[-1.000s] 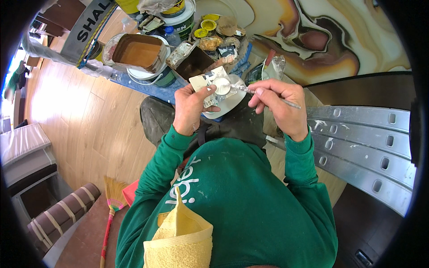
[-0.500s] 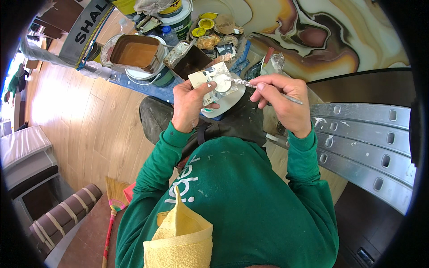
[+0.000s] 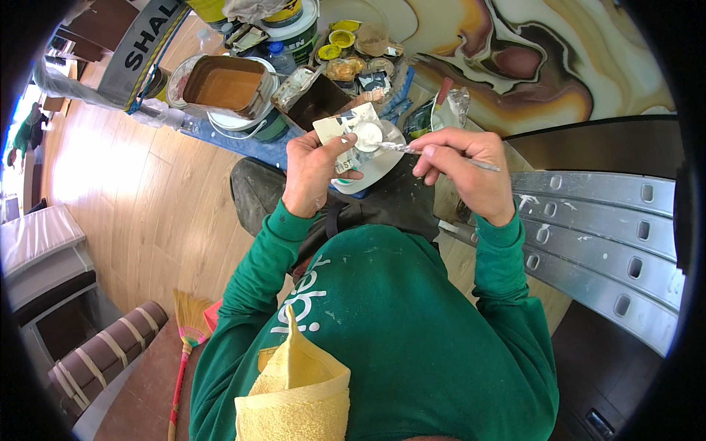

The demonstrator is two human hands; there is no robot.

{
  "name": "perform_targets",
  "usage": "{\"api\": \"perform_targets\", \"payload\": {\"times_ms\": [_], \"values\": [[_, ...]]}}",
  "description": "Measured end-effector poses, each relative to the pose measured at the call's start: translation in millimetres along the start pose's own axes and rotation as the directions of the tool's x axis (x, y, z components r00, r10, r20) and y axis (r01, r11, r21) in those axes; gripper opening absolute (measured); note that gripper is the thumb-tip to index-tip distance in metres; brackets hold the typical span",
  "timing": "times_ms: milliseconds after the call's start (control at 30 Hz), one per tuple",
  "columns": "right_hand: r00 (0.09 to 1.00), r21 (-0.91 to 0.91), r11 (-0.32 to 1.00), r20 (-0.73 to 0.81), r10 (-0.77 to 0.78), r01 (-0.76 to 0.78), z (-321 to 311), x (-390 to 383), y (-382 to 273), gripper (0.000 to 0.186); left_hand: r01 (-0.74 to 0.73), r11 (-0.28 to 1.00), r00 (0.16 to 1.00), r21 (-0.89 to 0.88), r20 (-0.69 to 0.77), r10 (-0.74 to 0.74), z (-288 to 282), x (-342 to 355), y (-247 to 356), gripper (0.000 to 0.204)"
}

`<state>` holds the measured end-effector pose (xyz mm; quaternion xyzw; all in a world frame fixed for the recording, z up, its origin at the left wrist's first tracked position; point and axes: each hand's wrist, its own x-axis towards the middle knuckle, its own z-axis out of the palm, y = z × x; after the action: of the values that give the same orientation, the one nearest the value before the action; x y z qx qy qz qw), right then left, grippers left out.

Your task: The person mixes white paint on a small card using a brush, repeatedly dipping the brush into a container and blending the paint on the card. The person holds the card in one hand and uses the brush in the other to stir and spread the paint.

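Note:
My left hand [image 3: 312, 165] pinches a piece of pale printed card [image 3: 328, 132], thumb on top and fingers beneath. On the card lies a round white patch [image 3: 367, 137], a small cup or a dab of paste; I cannot tell which. My right hand [image 3: 465, 165] grips a thin, paint-smeared tool [image 3: 401, 148] like a pen, its handle sticking out past the fingers. The tool's tip is at the right edge of the white patch; whether it is a brush or a small spatula cannot be made out. Below the card is a white bucket lid [image 3: 379, 174].
Ahead stand an open tub of brown material [image 3: 224, 82], an open brown box [image 3: 318, 103], several small pots [image 3: 342, 38] and a lidded bucket [image 3: 298, 33]. A metal ladder [image 3: 596, 220] lies at the right. At lower left are a broom [image 3: 193, 316] and a rolled mat [image 3: 110, 356].
The tool's tip has shifted a little down and toward the right, from across the white patch to its edge. My left hand and the card have barely moved.

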<state>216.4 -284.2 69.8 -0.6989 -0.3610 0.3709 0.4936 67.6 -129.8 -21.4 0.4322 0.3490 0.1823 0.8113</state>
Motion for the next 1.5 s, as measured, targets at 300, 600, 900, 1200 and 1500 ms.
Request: {"api": "perform_targets", "payload": {"times_ms": [300, 600, 900, 1200, 1500], "values": [[0.998, -0.011, 0.999, -0.056, -0.031, 0.03, 5.6, -0.2, 5.9, 0.021, -0.008, 1.0, 1.0, -0.013, 0.024, 0.008, 0.4, 2.2, 0.5, 0.027], [1.0, 0.003, 1.0, 0.017, -0.007, 0.007, 6.6, -0.5, 7.1, 0.021, 0.007, 1.0, 1.0, -0.021, 0.019, -0.006, 1.4, 3.8, -0.8, 0.028], [1.0, -0.017, 1.0, -0.003, -0.007, 0.007, 4.6, -0.9, 8.8, 0.021, 0.017, 1.0, 1.0, -0.016, 0.018, -0.017, -0.9, 6.0, -3.9, 0.028], [1.0, 0.008, 1.0, -0.012, 0.002, -0.002, 3.8, -3.0, 6.5, 0.02, 0.024, 0.999, 1.0, -0.044, -0.006, -0.024, -2.1, 5.5, -3.5, 0.022], [0.992, -0.21, 0.976, -0.097, -0.086, 0.064, 9.2, -0.7, 1.2, 0.021, -0.048, 0.998, 0.999, 0.035, -0.022, 0.049, 2.1, 4.2, -6.2, 0.027]]}}
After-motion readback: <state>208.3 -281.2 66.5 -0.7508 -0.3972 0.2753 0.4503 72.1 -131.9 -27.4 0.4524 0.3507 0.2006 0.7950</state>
